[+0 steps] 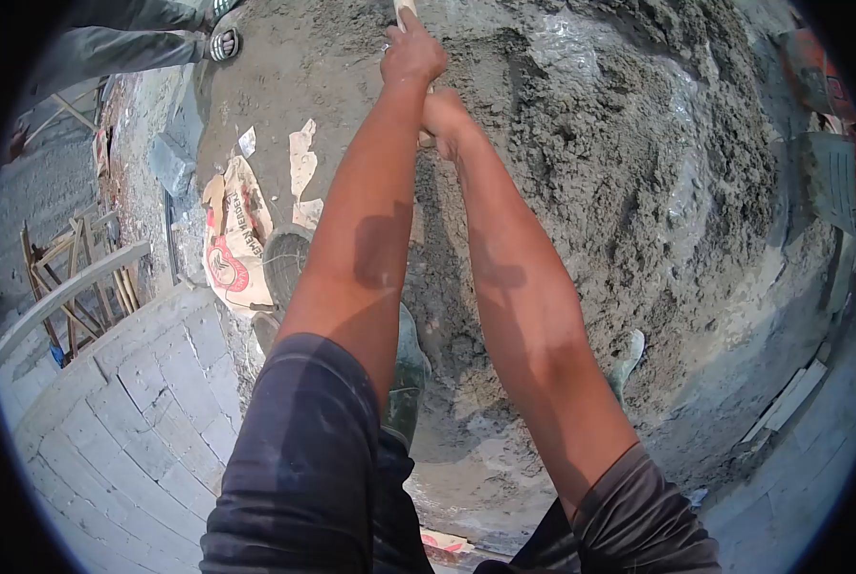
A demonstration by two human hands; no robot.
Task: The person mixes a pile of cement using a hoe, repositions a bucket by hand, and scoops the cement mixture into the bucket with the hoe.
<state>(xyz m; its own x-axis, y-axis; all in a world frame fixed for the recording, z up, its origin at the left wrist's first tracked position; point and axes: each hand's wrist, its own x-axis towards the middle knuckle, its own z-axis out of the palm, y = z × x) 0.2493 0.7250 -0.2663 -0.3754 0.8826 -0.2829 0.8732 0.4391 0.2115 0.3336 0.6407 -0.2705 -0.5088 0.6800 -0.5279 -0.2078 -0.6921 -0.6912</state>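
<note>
- Lumpy gray mud (629, 163) lies all about.
- Left hand (414, 57) and right hand (447, 121) wrap around a pale stick (403, 5), above the mud.
- It looks stiff, likely light, maybe slippery if wet; best held two-handed.

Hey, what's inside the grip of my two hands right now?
A pale handle: it shows beyond your left hand, at the picture's top edge. Your right hand grips it nearer to you. The stretches inside your grip are covered, and the far end is out of frame.
</note>
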